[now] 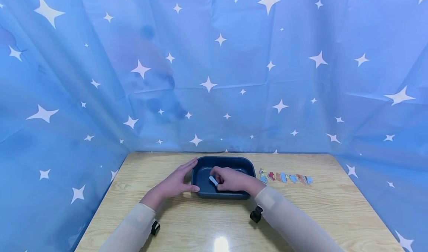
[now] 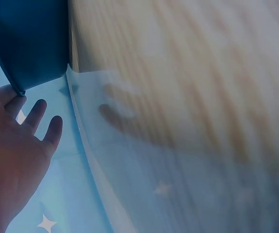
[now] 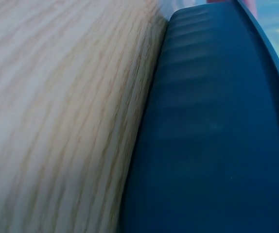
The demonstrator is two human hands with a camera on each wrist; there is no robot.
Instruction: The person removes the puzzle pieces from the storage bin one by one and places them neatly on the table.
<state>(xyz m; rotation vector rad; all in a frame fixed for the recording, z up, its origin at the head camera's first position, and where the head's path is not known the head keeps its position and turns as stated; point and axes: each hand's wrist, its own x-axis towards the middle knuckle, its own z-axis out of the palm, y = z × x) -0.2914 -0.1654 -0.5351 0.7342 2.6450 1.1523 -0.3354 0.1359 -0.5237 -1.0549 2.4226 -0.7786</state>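
A dark blue rectangular tub with raised walls sits on the wooden table. My left hand is at its left end, thumb near the front corner and fingers spread toward the back corner. In the left wrist view, fingertips of that hand touch the tub's rim, the other fingers held apart from it. Inside the tub, my right hand pinches a small pale blue, handle-like piece; its other end is hidden by the fingers. Only the tub's outer wall fills the right wrist view.
Several small colourful flat cutouts lie in a row on the wooden table, right of the tub. A blue curtain with white stars surrounds the table's back and sides. Dark wrist devices sit below the sleeves.
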